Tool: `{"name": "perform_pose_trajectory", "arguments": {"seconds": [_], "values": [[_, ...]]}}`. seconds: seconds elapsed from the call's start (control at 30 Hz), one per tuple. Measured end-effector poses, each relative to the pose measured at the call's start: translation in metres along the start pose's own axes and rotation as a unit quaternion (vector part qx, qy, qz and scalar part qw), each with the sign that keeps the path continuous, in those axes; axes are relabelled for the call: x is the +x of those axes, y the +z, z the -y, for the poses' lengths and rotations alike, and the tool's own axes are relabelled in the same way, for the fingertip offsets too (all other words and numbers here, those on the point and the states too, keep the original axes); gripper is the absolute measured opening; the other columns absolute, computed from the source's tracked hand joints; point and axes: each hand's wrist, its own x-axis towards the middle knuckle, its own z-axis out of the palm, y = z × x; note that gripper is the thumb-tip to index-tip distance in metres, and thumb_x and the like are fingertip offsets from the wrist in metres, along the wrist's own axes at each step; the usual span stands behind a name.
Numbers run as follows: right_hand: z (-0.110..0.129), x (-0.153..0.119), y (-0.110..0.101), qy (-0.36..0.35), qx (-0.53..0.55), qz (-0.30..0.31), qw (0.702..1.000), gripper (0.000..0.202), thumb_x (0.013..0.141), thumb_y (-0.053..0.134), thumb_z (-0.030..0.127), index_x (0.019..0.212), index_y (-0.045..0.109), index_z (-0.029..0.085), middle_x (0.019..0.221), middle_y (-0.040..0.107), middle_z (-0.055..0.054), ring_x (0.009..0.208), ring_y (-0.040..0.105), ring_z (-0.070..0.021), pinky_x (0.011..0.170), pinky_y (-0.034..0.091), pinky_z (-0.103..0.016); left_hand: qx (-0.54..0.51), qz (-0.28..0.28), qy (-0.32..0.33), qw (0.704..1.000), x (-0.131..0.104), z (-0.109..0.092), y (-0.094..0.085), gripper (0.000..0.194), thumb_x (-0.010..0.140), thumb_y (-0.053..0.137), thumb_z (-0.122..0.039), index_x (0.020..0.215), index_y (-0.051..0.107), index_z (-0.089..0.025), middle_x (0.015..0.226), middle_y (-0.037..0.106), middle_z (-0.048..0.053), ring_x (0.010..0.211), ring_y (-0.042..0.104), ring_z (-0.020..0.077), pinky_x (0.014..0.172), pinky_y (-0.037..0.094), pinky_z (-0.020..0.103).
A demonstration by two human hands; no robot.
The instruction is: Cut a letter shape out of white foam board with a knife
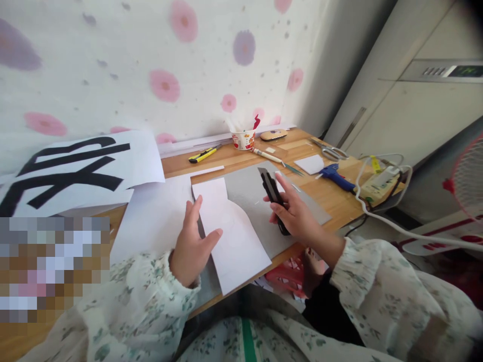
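A white board piece (234, 236) with one curved edge lies on a grey mat (313, 208) at the front of the wooden table. My left hand (194, 241) is at the left edge of this piece, its thumb and fingers spread, holding nothing. In my right hand (290, 208) is a black utility knife (273, 196), held upright above the mat with its blade pointing up and away. A larger white sheet (151, 216) spreads out to the left of the cut piece.
Behind are a yellow cutter (204, 155), a paper cup (243, 140), a pen (266, 155) and a mouse (273, 134). Scissors (332, 151), a blue glue gun (335, 177) and a cabled power strip (381, 183) sit right. Printed paper (147, 161) lies left.
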Motion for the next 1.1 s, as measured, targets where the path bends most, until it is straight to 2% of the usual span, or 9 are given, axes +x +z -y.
{"name": "perform_pose_trajectory", "arguments": {"seconds": [0.07, 0.2, 0.3, 0.4, 0.5, 0.6, 0.77, 0.93, 1.1], "values": [[0.003, -0.001, -0.002, 0.024, 0.053, -0.009, 0.998, 0.051, 0.085, 0.059, 0.034, 0.134, 0.046, 0.028, 0.104, 0.062, -0.002, 0.054, 0.060, -0.0086, 0.055, 0.051, -0.029, 0.145, 0.019, 0.086, 0.985, -0.006, 0.001, -0.002, 0.063, 0.080, 0.062, -0.025, 0.139, 0.044, -0.020, 0.159, 0.021, 0.017, 0.146, 0.013, 0.0374, 0.114, 0.017, 0.060], [0.014, -0.005, -0.013, 0.096, 0.212, -0.041, 0.972, 0.038, 0.080, 0.063, 0.044, 0.113, 0.061, 0.024, 0.085, 0.068, 0.000, 0.058, 0.068, -0.0141, 0.054, 0.052, -0.027, 0.202, 0.200, 0.331, 0.900, -0.028, -0.010, 0.005, 0.029, 0.084, 0.058, -0.023, 0.112, 0.064, -0.023, 0.121, 0.068, 0.005, 0.124, 0.053, 0.0241, 0.115, 0.025, 0.045], [0.021, -0.010, -0.020, 0.109, 0.333, -0.043, 0.936, 0.042, 0.076, 0.064, 0.049, 0.112, 0.061, 0.027, 0.095, 0.075, -0.004, 0.079, 0.073, -0.0203, 0.064, 0.056, -0.030, 0.229, 0.267, 0.333, 0.875, -0.045, -0.021, 0.014, 0.026, 0.081, 0.065, -0.032, 0.105, 0.065, -0.023, 0.114, 0.071, 0.002, 0.120, 0.055, 0.0254, 0.114, 0.026, 0.047], [0.022, -0.017, -0.017, 0.094, 0.363, -0.052, 0.925, 0.037, 0.068, 0.074, 0.034, 0.102, 0.061, 0.030, 0.108, 0.074, -0.002, 0.097, 0.071, -0.0200, 0.074, 0.056, -0.029, 0.284, 0.291, 0.284, 0.868, -0.054, -0.027, 0.019, 0.038, 0.078, 0.069, -0.035, 0.114, 0.062, -0.026, 0.129, 0.064, 0.003, 0.128, 0.048, 0.0308, 0.111, 0.024, 0.061], [0.015, -0.023, -0.006, 0.066, 0.321, -0.092, 0.940, 0.034, 0.068, 0.078, 0.026, 0.097, 0.061, 0.029, 0.081, 0.077, 0.003, 0.080, 0.072, -0.0147, 0.074, 0.055, -0.027, 0.347, 0.278, 0.266, 0.855, -0.057, -0.025, 0.016, 0.035, 0.086, 0.060, -0.033, 0.120, 0.060, -0.037, 0.138, 0.057, 0.002, 0.132, 0.044, 0.0366, 0.100, 0.026, 0.075], [0.006, -0.028, 0.007, 0.022, 0.239, -0.118, 0.964, 0.031, 0.070, 0.080, 0.029, 0.094, 0.060, 0.027, 0.061, 0.068, 0.006, 0.061, 0.065, -0.0120, 0.061, 0.052, -0.023, 0.397, 0.235, 0.295, 0.836, -0.058, -0.022, 0.012, 0.036, 0.092, 0.050, -0.023, 0.119, 0.061, -0.044, 0.139, 0.057, -0.002, 0.124, 0.051, 0.0386, 0.087, 0.042, 0.074], [0.007, -0.037, 0.013, 0.008, 0.092, -0.088, 0.992, 0.036, 0.074, 0.074, 0.047, 0.099, 0.057, 0.027, 0.077, 0.066, 0.001, 0.075, 0.065, -0.0183, 0.069, 0.053, -0.032, 0.379, 0.164, 0.320, 0.853, -0.059, -0.021, 0.016, 0.033, 0.094, 0.044, -0.019, 0.113, 0.066, -0.035, 0.141, 0.054, -0.003, 0.127, 0.051, 0.0324, 0.090, 0.052, 0.052], [0.015, -0.030, 0.011, -0.004, -0.160, -0.102, 0.982, 0.024, 0.081, 0.069, 0.040, 0.100, 0.064, 0.026, 0.089, 0.069, -0.003, 0.079, 0.065, -0.0189, 0.072, 0.052, -0.032, 0.342, 0.133, 0.285, 0.885, -0.062, -0.015, 0.023, 0.025, 0.094, 0.046, -0.027, 0.104, 0.069, -0.030, 0.134, 0.061, -0.001, 0.124, 0.055, 0.0279, 0.100, 0.047, 0.047], [0.013, -0.022, 0.018, -0.027, -0.185, -0.067, 0.980, 0.034, 0.086, 0.063, 0.034, 0.118, 0.058, 0.025, 0.099, 0.072, -0.004, 0.084, 0.069, -0.0184, 0.076, 0.056, -0.031, 0.312, 0.109, 0.301, 0.894, -0.061, -0.005, 0.031, 0.032, 0.098, 0.038, -0.023, 0.105, 0.069, -0.027, 0.124, 0.068, -0.001, 0.117, 0.060, 0.0223, 0.100, 0.048, 0.039]]}}
